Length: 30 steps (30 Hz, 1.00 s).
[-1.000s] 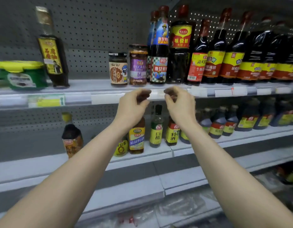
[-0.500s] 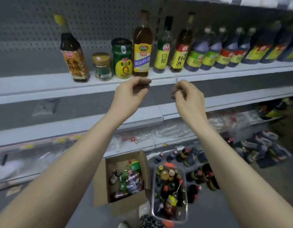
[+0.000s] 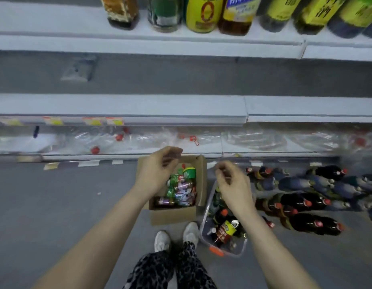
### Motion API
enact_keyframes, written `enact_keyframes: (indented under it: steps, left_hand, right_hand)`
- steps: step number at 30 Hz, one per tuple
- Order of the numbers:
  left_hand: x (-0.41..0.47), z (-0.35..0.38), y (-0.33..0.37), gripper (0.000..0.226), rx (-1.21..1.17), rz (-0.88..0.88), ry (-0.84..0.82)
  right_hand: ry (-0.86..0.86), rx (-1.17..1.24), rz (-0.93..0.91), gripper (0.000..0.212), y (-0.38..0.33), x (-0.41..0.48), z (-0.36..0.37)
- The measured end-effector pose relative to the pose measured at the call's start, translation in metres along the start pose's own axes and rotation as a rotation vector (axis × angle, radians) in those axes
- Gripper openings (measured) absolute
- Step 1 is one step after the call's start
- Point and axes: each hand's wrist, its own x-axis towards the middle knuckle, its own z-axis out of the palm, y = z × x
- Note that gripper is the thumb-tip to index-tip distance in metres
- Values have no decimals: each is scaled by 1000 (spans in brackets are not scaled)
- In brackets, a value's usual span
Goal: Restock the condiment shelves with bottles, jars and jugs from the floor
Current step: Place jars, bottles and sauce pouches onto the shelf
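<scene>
Both hands have dropped from shelf height and now hover over the floor stock. The left grip [image 3: 158, 171] hangs loosely curled and holds nothing above the cardboard box [image 3: 173, 215] of packets. Whether the right grip [image 3: 233, 184] pinches anything I cannot tell. Beneath it sits a clear bin [image 3: 203, 224] of bottles. Dark bottles [image 3: 306, 203] lie on the grey floor [image 3: 55, 205] to its right. A bare shelf [image 3: 139, 105] lies beyond both grips, so a fresh pick seems next.

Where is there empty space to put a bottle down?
The middle shelf below the shelved bottles looks bare. The grey floor left of the cardboard box is free too. Crowded: the floor right of the plastic bin, packed with dark bottles, and the bottom shelf, full of jugs.
</scene>
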Motion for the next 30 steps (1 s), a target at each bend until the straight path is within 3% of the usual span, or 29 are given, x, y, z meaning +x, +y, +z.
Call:
enact_keyframes:
  steps: [7, 16, 20, 25, 30]
  left_hand:
    - [24, 33, -155, 28, 88, -233, -47]
    - [72, 93, -355, 35, 177, -423, -153]
    - [96, 133, -437, 39, 259, -416, -212]
    - [125, 186, -521, 50, 358, -453, -364]
    - [149, 227, -583, 47, 427, -563, -451]
  right_hand:
    - [-189, 20, 283, 2, 94, 16, 123]
    - [-316, -32, 579, 29, 224, 54, 305]
    - [-283, 75, 774, 30, 287, 80, 367]
    - [-95, 267, 1068, 55, 357, 115, 438]
    - [-31, 377, 1233, 54, 407, 149, 487]
